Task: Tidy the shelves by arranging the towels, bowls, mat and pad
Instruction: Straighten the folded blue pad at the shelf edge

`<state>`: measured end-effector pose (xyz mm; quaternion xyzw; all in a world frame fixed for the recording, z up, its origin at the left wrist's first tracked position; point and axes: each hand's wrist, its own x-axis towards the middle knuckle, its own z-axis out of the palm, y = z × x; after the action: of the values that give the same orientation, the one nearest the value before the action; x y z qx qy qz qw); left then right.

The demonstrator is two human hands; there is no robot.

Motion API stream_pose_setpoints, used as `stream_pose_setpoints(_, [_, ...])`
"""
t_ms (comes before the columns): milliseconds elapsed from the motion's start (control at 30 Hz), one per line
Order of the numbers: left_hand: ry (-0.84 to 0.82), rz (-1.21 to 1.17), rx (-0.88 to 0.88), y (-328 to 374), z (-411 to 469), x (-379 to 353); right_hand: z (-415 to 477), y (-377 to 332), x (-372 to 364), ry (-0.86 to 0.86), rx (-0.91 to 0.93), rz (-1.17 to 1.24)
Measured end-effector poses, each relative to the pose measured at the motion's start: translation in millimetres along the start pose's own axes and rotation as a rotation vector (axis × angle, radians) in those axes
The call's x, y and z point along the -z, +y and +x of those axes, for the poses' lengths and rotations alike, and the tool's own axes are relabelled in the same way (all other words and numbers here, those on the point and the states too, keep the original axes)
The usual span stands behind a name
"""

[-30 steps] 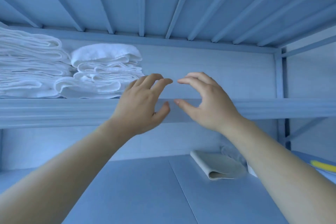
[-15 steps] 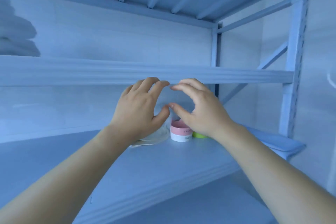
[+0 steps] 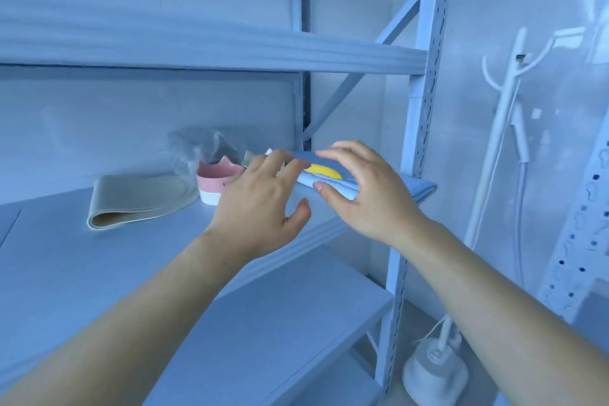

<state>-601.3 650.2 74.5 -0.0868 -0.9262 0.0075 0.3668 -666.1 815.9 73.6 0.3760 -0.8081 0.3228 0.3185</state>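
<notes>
The left hand point(image 3: 260, 208) is spread and empty; the right hand point(image 3: 369, 194) curves round the folded blue-and-yellow mat point(image 3: 324, 172), grip unclear. A careless pull could knock the neighbouring pink-and-white bowl point(image 3: 216, 181).

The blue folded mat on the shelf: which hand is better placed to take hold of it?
Probably the right hand: its fingers arch over the blue mat and its thumb meets the front edge. The left hand is spread at the mat's left end, thumb hanging clear below.
</notes>
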Motion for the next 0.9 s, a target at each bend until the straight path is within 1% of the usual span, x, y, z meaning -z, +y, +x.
stream_pose_setpoints(300, [-0.098, -0.147, -0.016, 33.6, 54.8, -129.0, -11.4, 128.2, -14.3, -0.093, -0.078, -0.08])
stream_pose_setpoints(467, [-0.137, -0.2, -0.028, 44.3, 107.1, -193.4, 1.4, 202.5, -28.4, -0.085, -0.082, -0.087])
stream_pose_setpoints(600, [-0.129, -0.265, -0.019, 54.9, 138.2, -235.6, 5.4, 251.2, -38.6, -0.095, -0.116, -0.109])
stream_pose_setpoints(767, [-0.179, -0.293, -0.033, 74.9, 164.3, -278.1, 1.4, 299.9, -46.0, -0.113, -0.178, -0.118])
stream_pose_setpoints(900, [-0.22, -0.29, 0.002, 86.0, 171.2, -300.4, -3.2, 332.4, -51.0, -0.151, -0.151, -0.093])
